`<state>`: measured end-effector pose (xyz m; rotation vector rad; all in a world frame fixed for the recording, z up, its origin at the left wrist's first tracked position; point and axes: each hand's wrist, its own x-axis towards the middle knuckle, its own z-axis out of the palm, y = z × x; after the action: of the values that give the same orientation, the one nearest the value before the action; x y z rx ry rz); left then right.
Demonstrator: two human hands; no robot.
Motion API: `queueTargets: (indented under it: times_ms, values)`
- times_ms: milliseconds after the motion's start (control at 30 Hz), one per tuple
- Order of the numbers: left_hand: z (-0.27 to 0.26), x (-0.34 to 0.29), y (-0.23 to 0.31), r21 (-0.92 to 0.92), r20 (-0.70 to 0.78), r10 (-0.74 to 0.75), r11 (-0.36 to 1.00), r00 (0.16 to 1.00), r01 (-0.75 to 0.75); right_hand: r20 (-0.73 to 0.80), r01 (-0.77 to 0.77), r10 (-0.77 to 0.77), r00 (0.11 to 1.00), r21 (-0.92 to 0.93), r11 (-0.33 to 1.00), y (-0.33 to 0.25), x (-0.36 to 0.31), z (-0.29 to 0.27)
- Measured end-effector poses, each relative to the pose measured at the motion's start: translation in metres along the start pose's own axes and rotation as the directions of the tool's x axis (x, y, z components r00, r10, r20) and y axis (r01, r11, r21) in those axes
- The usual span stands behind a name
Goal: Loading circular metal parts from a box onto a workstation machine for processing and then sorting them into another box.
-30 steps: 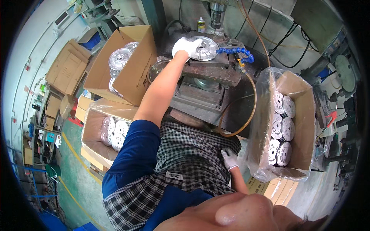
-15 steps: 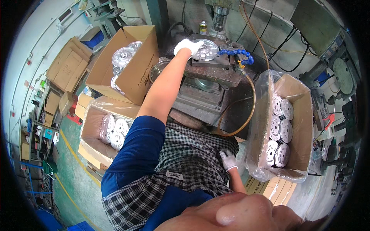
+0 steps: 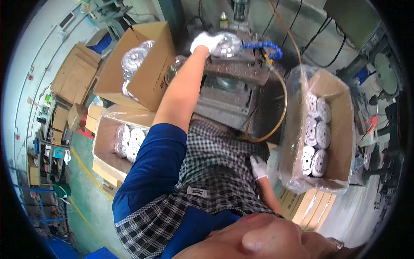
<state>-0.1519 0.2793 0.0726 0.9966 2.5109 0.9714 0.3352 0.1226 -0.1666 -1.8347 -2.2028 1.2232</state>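
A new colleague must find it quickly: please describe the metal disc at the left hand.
Find the dark machine between the open cardboard boxes. At its upper plate, just left of the blue segmented hose, is a shiny, round metal disc. Unlike the boxed discs, this one has the white-gloved left hand at its left edge.

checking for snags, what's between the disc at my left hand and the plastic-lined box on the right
In the head view, a blue segmented hose and an amber tube run between disc and box.
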Motion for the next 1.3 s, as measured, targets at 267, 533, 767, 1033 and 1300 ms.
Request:
queueTargets:
  times_ms: [267, 533, 767, 1033, 1300]
  values:
    - [-0.015, -0.002, 0.023, -0.054, -0.019, 0.079, 0.995, 0.997, -0.08, 0.062, -0.165, 0.153, 0.986, 0.405, 0.899, 0.008, 0.02, 0.0]
    - [-0.007, -0.022, 0.029, -0.081, -0.057, 0.087, 0.992, 0.995, -0.091, -0.112, -0.004, 0.048, 0.993, 0.369, 0.929, 0.035, 0.026, 0.019]
    - [-0.008, -0.015, 0.013, 0.037, -0.036, 0.066, 0.997, 0.997, -0.064, -0.117, -0.009, 0.056, 0.992, 0.367, 0.93, 0.031, 0.026, 0.019]
    - [-0.011, -0.011, 0.016, 0.101, -0.047, 0.015, 0.995, 0.999, -0.011, 0.056, -0.153, 0.145, 0.988, 0.531, 0.833, -0.012, 0.012, -0.005]
    - [-0.011, -0.015, 0.018, 0.074, -0.019, -0.005, 0.997, 1.0, 0.007, -0.132, 0.039, 0.018, 0.991, 0.415, 0.909, 0.037, 0.035, 0.021]
